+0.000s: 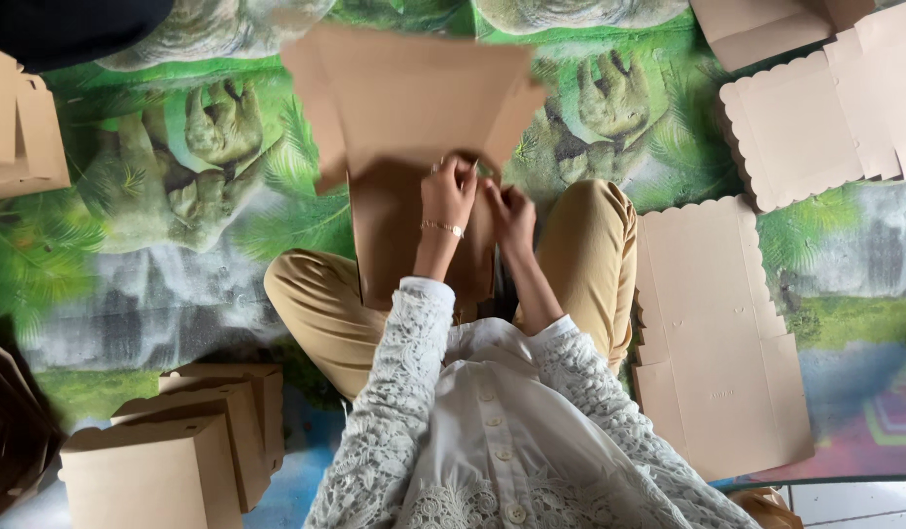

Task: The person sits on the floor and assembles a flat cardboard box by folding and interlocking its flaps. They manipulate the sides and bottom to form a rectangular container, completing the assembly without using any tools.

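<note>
Left hand (449, 194) and right hand (512, 214) both pinched the near edge of a partly folded brown cardboard box blank (414, 108), which lay over the lap on a green animal-print mat (178, 245). Flat scalloped-edge cardboard blanks (712, 333) lay just right (more finished brown boxes (178, 451) at lower left).

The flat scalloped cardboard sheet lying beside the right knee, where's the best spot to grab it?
Probably the long scalloped edge next to the right knee, coming in from the leg side. The flat cardboard sheet lies unfolded on the mat, so fingers must slide under an edge, and that one is nearest the right hand.
</note>
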